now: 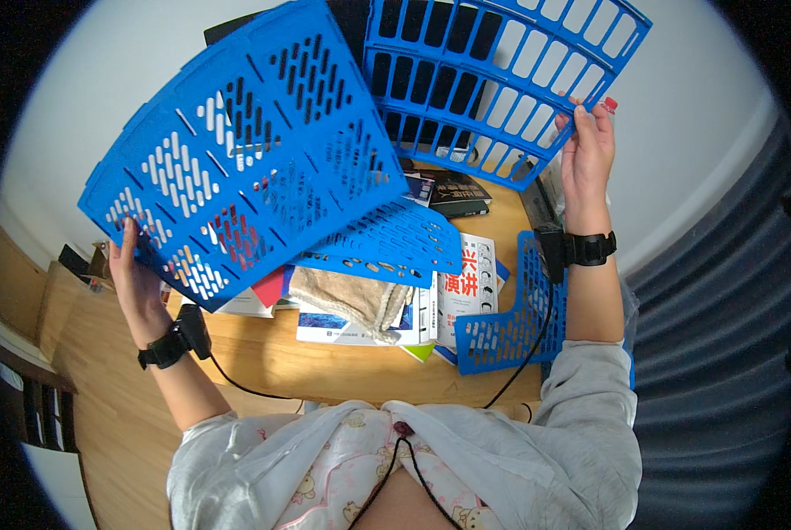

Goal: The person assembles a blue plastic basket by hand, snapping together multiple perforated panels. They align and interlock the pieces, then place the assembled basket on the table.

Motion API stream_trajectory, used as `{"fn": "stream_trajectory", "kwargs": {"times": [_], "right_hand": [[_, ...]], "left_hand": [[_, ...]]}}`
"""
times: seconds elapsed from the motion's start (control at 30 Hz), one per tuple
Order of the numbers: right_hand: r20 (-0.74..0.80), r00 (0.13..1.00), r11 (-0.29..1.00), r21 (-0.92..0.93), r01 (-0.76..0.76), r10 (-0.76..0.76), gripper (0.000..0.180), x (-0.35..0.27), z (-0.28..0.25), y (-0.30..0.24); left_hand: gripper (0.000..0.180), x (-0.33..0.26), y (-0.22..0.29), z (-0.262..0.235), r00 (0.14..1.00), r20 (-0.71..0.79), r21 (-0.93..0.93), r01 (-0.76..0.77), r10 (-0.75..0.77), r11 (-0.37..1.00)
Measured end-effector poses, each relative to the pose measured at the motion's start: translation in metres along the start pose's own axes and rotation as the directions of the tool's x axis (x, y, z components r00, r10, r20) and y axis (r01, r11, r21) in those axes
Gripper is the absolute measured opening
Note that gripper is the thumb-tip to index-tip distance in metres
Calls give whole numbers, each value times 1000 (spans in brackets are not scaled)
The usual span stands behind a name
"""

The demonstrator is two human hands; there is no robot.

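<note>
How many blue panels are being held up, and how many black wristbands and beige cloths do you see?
Held blue panels: 2 (slotted panel in the left hand, open-grid panel in the right hand)
Black wristbands: 2 (left wristband, right wristband)
Beige cloth: 1
Total: 5

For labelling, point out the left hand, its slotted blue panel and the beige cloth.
Left hand point(133, 274), head view: mid-hand.
Slotted blue panel point(234, 187), head view: solid part near centre.
Beige cloth point(347, 296), head view: visible middle.
</note>
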State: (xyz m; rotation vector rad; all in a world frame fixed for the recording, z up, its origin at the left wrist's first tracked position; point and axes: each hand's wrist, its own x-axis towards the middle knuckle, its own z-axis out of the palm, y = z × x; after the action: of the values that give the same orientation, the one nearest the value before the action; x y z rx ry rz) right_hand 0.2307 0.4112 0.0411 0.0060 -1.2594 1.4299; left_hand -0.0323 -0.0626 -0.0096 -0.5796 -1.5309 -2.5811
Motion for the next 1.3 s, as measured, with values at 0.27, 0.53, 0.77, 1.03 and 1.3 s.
{"fn": "stream_trajectory", "kwargs": {"times": [0.27,0.53,0.77,1.03,1.3], "right_hand": [[24,995,995,-18,-101,101,17,-7,-3,9],[52,972,972,47,-229,227,18,-14,-3,12],[170,943,956,14,-293,287,18,-12,-9,8],[165,980,986,-147,-84,108,22,-3,10,-26],[551,770,538,-563,627,-321,21,-9,75,-113]], "left_hand": [[38,-2,-2,-3,991,-116,20,-70,72,997],[37,-6,6,0,987,-119,39,-106,110,994],[34,-15,4,3,995,-25,52,-93,94,994],[25,-25,13,40,995,96,117,20,-31,993],[30,-48,19,110,930,367,75,1,-29,997]]}}
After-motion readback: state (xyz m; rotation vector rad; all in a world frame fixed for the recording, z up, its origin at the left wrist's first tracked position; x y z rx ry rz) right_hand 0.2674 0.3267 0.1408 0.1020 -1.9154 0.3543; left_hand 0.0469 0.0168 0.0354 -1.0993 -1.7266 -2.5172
